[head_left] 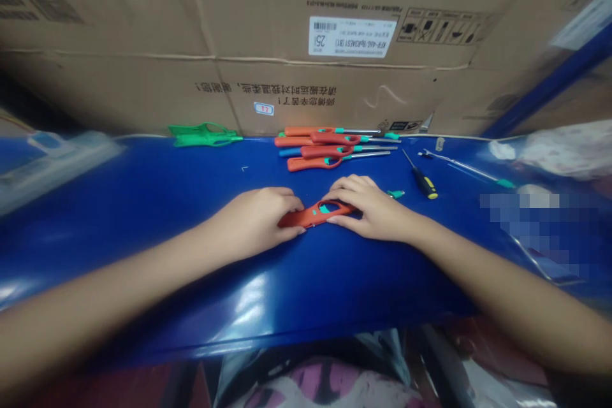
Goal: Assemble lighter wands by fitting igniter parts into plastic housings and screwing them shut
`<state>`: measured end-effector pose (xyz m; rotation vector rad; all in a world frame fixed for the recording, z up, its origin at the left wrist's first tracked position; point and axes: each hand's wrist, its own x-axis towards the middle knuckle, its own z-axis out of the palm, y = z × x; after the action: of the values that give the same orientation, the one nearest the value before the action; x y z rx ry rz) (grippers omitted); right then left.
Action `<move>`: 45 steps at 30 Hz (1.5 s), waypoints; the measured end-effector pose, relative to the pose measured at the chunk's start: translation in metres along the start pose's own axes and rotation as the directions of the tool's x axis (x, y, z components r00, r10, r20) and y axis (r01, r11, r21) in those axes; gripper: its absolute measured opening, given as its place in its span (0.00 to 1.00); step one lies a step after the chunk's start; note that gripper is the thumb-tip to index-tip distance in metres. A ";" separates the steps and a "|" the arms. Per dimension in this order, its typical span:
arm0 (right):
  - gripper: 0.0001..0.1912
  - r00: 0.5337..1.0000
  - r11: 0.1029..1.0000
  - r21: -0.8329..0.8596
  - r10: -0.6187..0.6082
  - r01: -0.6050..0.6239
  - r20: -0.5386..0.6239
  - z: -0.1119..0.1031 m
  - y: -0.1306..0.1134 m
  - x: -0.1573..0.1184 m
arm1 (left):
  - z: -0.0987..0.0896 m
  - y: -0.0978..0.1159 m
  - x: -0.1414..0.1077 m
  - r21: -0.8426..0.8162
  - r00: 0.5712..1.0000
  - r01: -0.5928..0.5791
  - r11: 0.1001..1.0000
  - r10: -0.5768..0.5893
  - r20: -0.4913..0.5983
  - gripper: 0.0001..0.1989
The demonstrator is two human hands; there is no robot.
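An orange gas lighter (313,215) with a green trigger lies low over the blue table, held between both hands. My left hand (268,217) closes on its handle end, thumb along the near side. Around the trigger loop and the front part, my right hand (366,207) grips with fingers over the far side and thumb on the near side. A green tip (396,194) shows just beyond the right hand; the stretch between is hidden. Behind the hands lies a pile of lighters (325,152), mostly orange, with metal tubes pointing right.
Green plastic shells (204,134) lie at the back left. A black and yellow screwdriver (424,183) and a thin metal rod with a green end (471,169) lie on the right. A cardboard wall (258,25) rises behind the blue table (157,197). Wrapped white material (568,150) sits at far right.
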<state>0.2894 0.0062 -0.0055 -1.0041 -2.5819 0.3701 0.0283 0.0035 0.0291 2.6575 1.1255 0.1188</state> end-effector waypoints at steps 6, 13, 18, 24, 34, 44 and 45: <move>0.15 1.000 1.000 0.027 0.001 -0.002 0.027 -0.005 -0.001 0.000 | 0.001 0.005 -0.001 0.006 1.000 0.001 1.000 -0.001 -0.022 0.08; 0.15 0.999 1.000 0.027 -0.001 0.000 0.038 -0.006 -0.001 0.000 | 0.006 0.008 -0.002 0.025 1.000 0.022 0.999 -0.022 -0.007 0.09; 0.16 0.999 0.998 0.051 0.042 -0.043 0.026 -0.004 0.001 0.001 | 0.010 0.011 -0.002 0.112 0.999 0.038 0.993 -0.036 -0.021 0.10; 0.17 0.995 0.989 0.114 0.089 -0.093 0.039 -0.007 -0.002 0.002 | 0.013 0.014 -0.003 0.145 0.999 0.035 0.989 -0.031 -0.030 0.10; 0.16 0.996 0.969 0.232 0.089 -0.084 -0.013 -0.009 0.006 0.000 | 0.025 0.003 0.004 0.039 0.986 -0.029 0.999 0.035 -0.163 0.12; 0.18 0.996 0.993 0.076 0.089 -0.091 0.032 -0.011 0.003 -0.001 | 0.039 0.000 0.004 0.155 0.948 -0.118 0.981 0.158 -0.276 0.13; 0.18 0.996 0.996 0.032 0.079 -0.081 0.043 -0.011 0.003 -0.002 | 0.039 -0.001 0.004 0.216 0.944 -0.130 0.968 0.187 -0.271 0.13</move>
<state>0.2970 0.0082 0.0034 -1.1016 -2.5685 0.4588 0.0376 -0.0009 -0.0090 2.9801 1.0477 0.4658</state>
